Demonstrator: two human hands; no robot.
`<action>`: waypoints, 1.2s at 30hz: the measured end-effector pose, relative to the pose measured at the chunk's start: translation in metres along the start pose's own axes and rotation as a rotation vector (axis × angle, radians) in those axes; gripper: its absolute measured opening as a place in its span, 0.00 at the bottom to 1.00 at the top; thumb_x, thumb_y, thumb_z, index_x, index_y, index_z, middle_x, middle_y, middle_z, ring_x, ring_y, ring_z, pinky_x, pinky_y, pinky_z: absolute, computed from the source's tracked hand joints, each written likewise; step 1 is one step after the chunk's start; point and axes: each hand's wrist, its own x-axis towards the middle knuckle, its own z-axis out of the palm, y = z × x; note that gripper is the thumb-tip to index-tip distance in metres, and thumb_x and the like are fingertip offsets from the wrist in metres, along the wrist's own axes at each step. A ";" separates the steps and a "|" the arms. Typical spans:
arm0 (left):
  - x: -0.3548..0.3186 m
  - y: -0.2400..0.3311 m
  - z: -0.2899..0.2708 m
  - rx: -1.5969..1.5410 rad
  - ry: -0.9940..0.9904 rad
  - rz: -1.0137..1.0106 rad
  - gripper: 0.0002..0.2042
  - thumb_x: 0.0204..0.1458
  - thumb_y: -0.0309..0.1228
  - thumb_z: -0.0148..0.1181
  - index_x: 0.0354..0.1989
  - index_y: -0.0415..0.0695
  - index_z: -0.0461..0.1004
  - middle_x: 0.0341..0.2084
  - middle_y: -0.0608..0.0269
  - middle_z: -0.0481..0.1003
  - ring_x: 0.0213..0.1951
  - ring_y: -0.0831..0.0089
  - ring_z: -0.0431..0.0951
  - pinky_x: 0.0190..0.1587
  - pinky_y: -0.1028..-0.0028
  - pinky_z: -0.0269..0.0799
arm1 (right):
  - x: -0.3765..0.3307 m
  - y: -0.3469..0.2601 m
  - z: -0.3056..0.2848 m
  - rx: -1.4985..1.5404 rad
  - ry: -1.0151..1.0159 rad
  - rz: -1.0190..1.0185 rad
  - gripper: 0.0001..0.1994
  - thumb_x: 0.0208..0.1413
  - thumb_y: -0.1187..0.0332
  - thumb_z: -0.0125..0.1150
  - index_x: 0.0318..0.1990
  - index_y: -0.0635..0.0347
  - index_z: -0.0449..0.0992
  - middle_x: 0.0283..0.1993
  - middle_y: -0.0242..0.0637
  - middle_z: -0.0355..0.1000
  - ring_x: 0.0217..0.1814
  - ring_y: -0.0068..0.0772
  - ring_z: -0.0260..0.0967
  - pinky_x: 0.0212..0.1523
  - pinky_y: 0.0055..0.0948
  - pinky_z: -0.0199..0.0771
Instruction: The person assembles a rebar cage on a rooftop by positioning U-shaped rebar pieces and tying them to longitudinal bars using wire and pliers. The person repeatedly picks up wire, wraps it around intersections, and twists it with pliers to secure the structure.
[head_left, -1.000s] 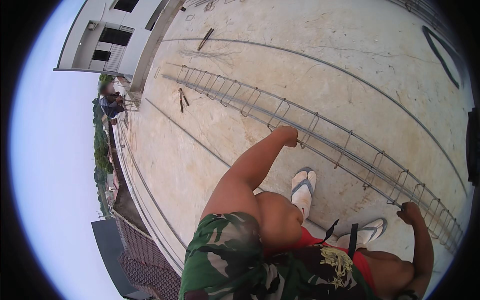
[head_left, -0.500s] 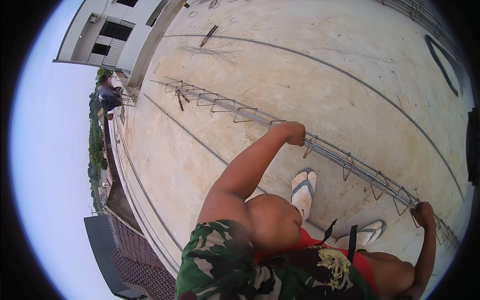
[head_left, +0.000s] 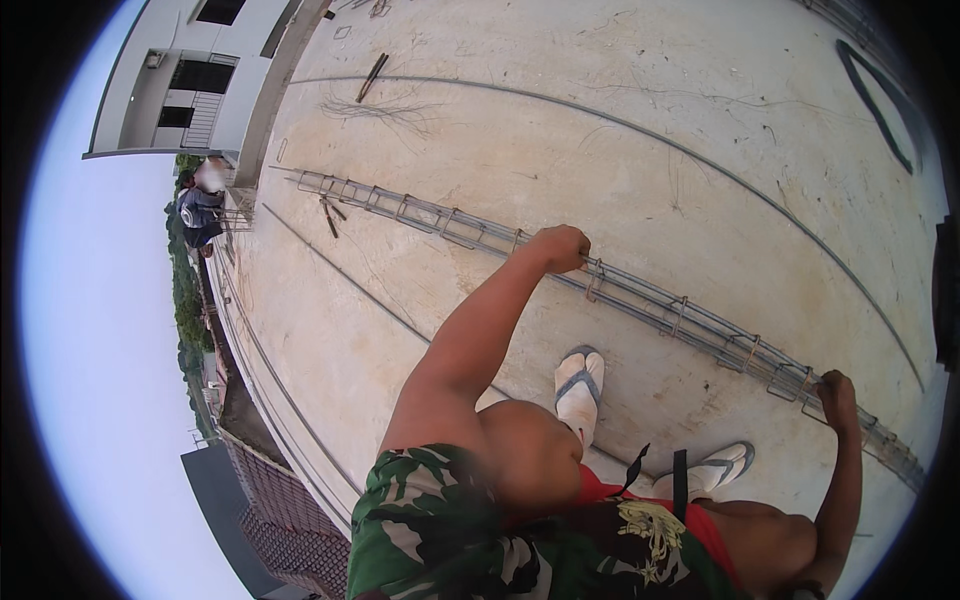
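While both arms are stretched forward and down, a long rebar cage is gripped at two places along its length. The left hand is closed in a fist around the cage's upper bars near its middle, and the right hand is closed around the bars farther toward the right end. The cage lies across a pale concrete roof slab, running from the upper left of the view down to the lower right, beyond the two feet in white flip-flops. It is seen as a narrow lattice of long parallel steel bars bound at regular intervals by rectangular stirrups, grey and lightly rusted. Whether the held section is lifted clear of the slab cannot be told. Near the cage's far left end a short dark tool is seen lying on the slab just beside it. Single long bars are laid in curves across the slab beyond the cage. At the roof's far left edge another person is seen, well apart from the cage.
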 end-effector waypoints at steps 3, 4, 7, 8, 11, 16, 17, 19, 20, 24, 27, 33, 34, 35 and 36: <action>0.015 0.001 -0.001 -0.019 0.109 -0.023 0.11 0.46 0.37 0.61 0.35 0.46 0.78 0.34 0.55 0.77 0.42 0.57 0.76 0.45 0.62 0.70 | 0.012 -0.015 -0.011 0.050 0.031 0.109 0.08 0.45 0.73 0.58 0.33 0.68 0.75 0.35 0.52 0.71 0.41 0.53 0.69 0.42 0.40 0.67; 0.019 0.004 -0.003 -0.007 0.153 -0.029 0.11 0.46 0.37 0.61 0.35 0.46 0.78 0.35 0.55 0.77 0.43 0.56 0.75 0.45 0.61 0.69 | 0.017 -0.016 -0.016 0.024 0.022 0.120 0.08 0.46 0.73 0.58 0.34 0.68 0.75 0.36 0.52 0.71 0.42 0.53 0.69 0.42 0.40 0.67; 0.025 0.003 -0.002 0.087 0.433 0.038 0.13 0.45 0.36 0.62 0.40 0.47 0.75 0.41 0.55 0.74 0.47 0.53 0.71 0.48 0.59 0.67 | 0.034 -0.015 -0.018 -0.030 0.006 0.131 0.10 0.48 0.73 0.57 0.38 0.67 0.74 0.37 0.50 0.71 0.44 0.52 0.69 0.44 0.40 0.67; 0.017 -0.001 0.001 0.139 0.634 0.120 0.15 0.45 0.34 0.61 0.43 0.47 0.73 0.44 0.54 0.72 0.49 0.52 0.69 0.49 0.59 0.65 | 0.038 -0.012 -0.017 -0.049 0.010 0.117 0.10 0.49 0.72 0.57 0.39 0.67 0.74 0.37 0.49 0.71 0.44 0.52 0.68 0.44 0.40 0.67; 0.002 -0.016 -0.004 0.034 1.092 -0.053 0.22 0.42 0.29 0.58 0.49 0.42 0.66 0.47 0.49 0.67 0.50 0.50 0.66 0.51 0.57 0.62 | 0.046 -0.003 -0.013 -0.033 0.090 0.063 0.11 0.50 0.72 0.56 0.41 0.67 0.73 0.38 0.50 0.70 0.45 0.52 0.68 0.46 0.41 0.67; -0.007 -0.088 0.036 -0.509 0.891 -0.408 0.24 0.44 0.29 0.57 0.51 0.35 0.63 0.38 0.51 0.71 0.42 0.58 0.71 0.44 0.64 0.66 | 0.059 0.007 -0.004 -0.074 0.107 0.004 0.13 0.50 0.76 0.52 0.44 0.67 0.72 0.41 0.51 0.69 0.48 0.52 0.66 0.48 0.42 0.66; -0.004 -0.087 0.039 -0.672 0.699 -0.381 0.24 0.45 0.30 0.58 0.52 0.35 0.63 0.36 0.53 0.71 0.39 0.60 0.72 0.42 0.66 0.67 | 0.059 0.010 -0.004 -0.086 0.120 0.008 0.14 0.49 0.77 0.51 0.45 0.67 0.72 0.41 0.51 0.69 0.48 0.53 0.66 0.48 0.42 0.66; 0.006 -0.064 0.044 -0.796 0.551 -0.346 0.24 0.47 0.32 0.58 0.53 0.34 0.62 0.32 0.58 0.71 0.35 0.66 0.72 0.39 0.69 0.67 | 0.055 0.014 -0.004 -0.083 0.129 0.046 0.16 0.47 0.79 0.49 0.46 0.66 0.71 0.41 0.52 0.69 0.48 0.53 0.65 0.49 0.43 0.66; 0.013 -0.051 0.048 -0.856 0.462 -0.315 0.25 0.48 0.33 0.58 0.53 0.34 0.62 0.31 0.60 0.71 0.34 0.69 0.71 0.37 0.71 0.67 | 0.053 0.011 -0.006 -0.070 0.127 0.082 0.18 0.45 0.79 0.49 0.46 0.66 0.71 0.41 0.52 0.69 0.48 0.54 0.65 0.49 0.43 0.66; 0.029 -0.096 0.060 -0.899 0.434 -0.337 0.13 0.55 0.35 0.52 0.44 0.41 0.66 0.30 0.63 0.68 0.30 0.75 0.68 0.34 0.74 0.66 | 0.074 0.014 0.008 -0.180 0.100 0.069 0.19 0.43 0.76 0.49 0.47 0.62 0.71 0.43 0.50 0.69 0.50 0.52 0.66 0.51 0.44 0.65; 0.026 -0.102 0.065 -0.992 0.458 -0.397 0.09 0.56 0.31 0.50 0.42 0.42 0.63 0.22 0.66 0.62 0.22 0.78 0.63 0.22 0.75 0.62 | 0.091 0.019 0.016 -0.225 -0.015 0.143 0.19 0.47 0.74 0.48 0.50 0.59 0.70 0.49 0.49 0.69 0.56 0.50 0.64 0.58 0.47 0.60; 0.044 -0.095 0.049 -0.845 0.316 -0.358 0.21 0.53 0.30 0.50 0.57 0.44 0.61 0.26 0.65 0.66 0.24 0.76 0.65 0.26 0.74 0.66 | 0.044 0.028 0.018 -0.511 0.429 0.260 0.28 0.50 0.67 0.51 0.60 0.61 0.58 0.62 0.51 0.55 0.67 0.52 0.50 0.62 0.56 0.49; 0.041 -0.094 0.047 -0.857 0.335 -0.368 0.21 0.53 0.30 0.49 0.57 0.43 0.61 0.26 0.65 0.66 0.24 0.76 0.65 0.26 0.74 0.66 | 0.039 0.032 0.015 -0.444 0.452 0.363 0.28 0.51 0.66 0.52 0.60 0.63 0.58 0.62 0.52 0.55 0.66 0.52 0.51 0.62 0.54 0.51; 0.038 -0.091 0.048 -0.870 0.350 -0.374 0.21 0.53 0.30 0.49 0.57 0.42 0.61 0.26 0.64 0.66 0.24 0.76 0.65 0.26 0.74 0.66 | 0.028 0.040 0.012 -0.380 0.475 0.470 0.28 0.51 0.65 0.52 0.60 0.64 0.58 0.61 0.53 0.56 0.66 0.51 0.52 0.61 0.53 0.53; 0.037 -0.081 0.043 -0.883 0.363 -0.380 0.21 0.53 0.30 0.49 0.57 0.42 0.61 0.26 0.64 0.66 0.24 0.76 0.65 0.26 0.74 0.65 | 0.019 0.049 0.011 -0.315 0.498 0.577 0.28 0.51 0.64 0.52 0.60 0.65 0.57 0.61 0.54 0.56 0.66 0.51 0.52 0.60 0.52 0.54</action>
